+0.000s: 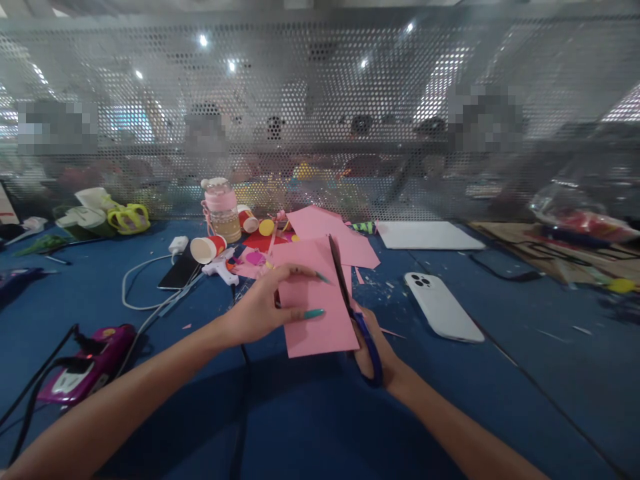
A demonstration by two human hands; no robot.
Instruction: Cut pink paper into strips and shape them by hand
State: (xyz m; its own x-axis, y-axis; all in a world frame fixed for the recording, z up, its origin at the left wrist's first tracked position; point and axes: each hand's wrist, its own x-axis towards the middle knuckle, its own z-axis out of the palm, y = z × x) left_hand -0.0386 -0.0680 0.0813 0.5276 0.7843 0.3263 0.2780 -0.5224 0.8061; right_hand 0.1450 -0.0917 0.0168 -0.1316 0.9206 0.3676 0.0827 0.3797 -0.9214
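1. Pinching the pink paper (313, 293) by its left side, the left hand (263, 303), nearly closed, held it over the worktop (305, 427), short of the far edge.
2. The right hand (389, 358) curled round the scissors (345, 287), blades by the paper's right side.
3. The paper seemed light, pliable, easily creased, best gripped flat near an edge.
4. No brand or writing was readable.

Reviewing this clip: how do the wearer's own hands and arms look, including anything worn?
Both forearms show no sleeves, and no gloves are worn. The left hand has long, teal nails. The right hand's nails are hidden.
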